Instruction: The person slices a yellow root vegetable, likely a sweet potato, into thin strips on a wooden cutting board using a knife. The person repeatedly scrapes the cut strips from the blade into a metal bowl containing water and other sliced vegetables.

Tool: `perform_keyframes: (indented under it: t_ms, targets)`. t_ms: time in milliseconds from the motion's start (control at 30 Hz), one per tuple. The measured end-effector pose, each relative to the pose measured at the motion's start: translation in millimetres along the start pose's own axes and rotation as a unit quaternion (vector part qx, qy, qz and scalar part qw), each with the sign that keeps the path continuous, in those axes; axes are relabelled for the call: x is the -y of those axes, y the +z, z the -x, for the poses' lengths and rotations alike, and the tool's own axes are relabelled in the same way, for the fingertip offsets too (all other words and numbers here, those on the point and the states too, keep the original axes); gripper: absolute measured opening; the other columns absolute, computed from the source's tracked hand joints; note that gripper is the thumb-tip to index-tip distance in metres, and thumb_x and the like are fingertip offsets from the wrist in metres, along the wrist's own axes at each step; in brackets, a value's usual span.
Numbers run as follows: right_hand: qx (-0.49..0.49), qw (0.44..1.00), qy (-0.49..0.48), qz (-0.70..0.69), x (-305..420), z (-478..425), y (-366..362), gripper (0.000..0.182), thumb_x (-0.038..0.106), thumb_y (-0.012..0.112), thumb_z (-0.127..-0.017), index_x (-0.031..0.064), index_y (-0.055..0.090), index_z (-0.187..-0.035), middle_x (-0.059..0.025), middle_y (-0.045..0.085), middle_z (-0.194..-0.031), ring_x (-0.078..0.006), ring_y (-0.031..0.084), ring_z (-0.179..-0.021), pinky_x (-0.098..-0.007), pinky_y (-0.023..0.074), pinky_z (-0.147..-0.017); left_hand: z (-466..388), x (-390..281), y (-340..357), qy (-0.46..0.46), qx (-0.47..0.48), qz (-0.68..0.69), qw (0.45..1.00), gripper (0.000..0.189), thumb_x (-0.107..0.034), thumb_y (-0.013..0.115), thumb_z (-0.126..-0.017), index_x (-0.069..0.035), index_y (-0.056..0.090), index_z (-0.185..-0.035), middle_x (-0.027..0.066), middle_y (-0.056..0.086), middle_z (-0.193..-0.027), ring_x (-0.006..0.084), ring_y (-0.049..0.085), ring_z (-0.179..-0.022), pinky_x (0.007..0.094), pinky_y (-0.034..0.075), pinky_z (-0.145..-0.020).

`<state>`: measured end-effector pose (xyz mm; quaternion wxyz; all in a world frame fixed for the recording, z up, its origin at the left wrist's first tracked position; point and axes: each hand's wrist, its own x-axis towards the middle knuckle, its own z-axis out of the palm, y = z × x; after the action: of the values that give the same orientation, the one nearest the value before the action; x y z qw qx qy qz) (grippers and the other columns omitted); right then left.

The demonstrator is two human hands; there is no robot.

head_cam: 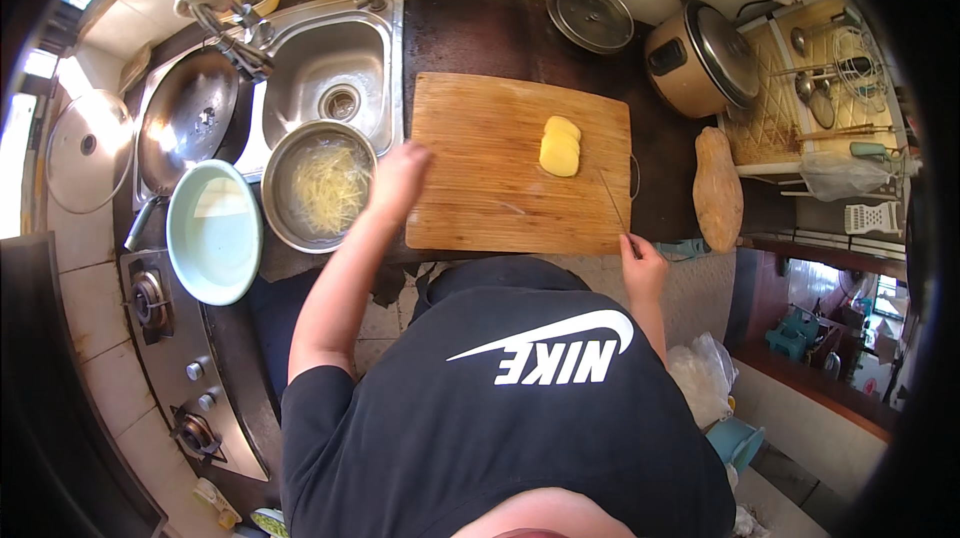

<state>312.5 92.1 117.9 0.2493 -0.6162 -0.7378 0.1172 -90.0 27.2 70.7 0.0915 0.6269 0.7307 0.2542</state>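
A wooden cutting board [480, 163] lies before me on the dark counter. Overlapping yellow slices [561, 146], which look like potato, rest on its right half. My right hand [643, 262] is closed on the handle of a knife [613, 200], whose thin blade points over the board's right part. My left hand [403, 170] is at the board's left edge, beside a steel bowl [373, 185] of pale yellow shreds [328, 189] in water. It is slightly blurred, and whether its fingers hold anything cannot be made out. A small pale sliver [514, 206] lies near the board's front.
Left of the steel bowl are a light-blue basin [214, 234] with liquid, a wok [187, 118] and a gas hob [187, 380]. A sink [330, 58] is behind the bowl. A round lid [591, 17], a rice cooker [697, 58] and a squash [718, 189] surround the board's far and right sides.
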Motion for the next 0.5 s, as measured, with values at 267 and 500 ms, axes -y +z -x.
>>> perform_keyframes:
  t_ms: [267, 500]
  targets:
    - [0.017, 0.997, 0.075, -0.020, -30, 9, -23, 0.024, 0.025, 0.072, -0.076, 0.0033, 0.070, -0.087, -0.0134, 0.067, -0.073, -0.0241, 0.066, -0.065, -0.0322, 0.0506, -0.060, -9, -83, 103, 0.140, 0.239, -0.073, 0.958, 0.014, -0.016, 0.052, -0.079, -0.007, 0.061, -0.085, 0.0099, 0.062, -0.089, 0.0256, 0.061, -0.088, 0.0382, 0.048, -0.076]
    - [0.059, 0.993, 0.102, 0.004, -30, 0, -26, 0.023, 0.024, 0.073, -0.075, 0.0042, 0.070, -0.086, -0.0128, 0.067, -0.073, -0.0251, 0.067, -0.067, -0.0328, 0.0512, -0.061, -4, -81, 98, 0.144, 0.228, -0.058, 0.961, 0.011, -0.015, 0.054, -0.078, -0.006, 0.059, -0.081, 0.0113, 0.062, -0.087, 0.0280, 0.061, -0.084, 0.0391, 0.049, -0.075]
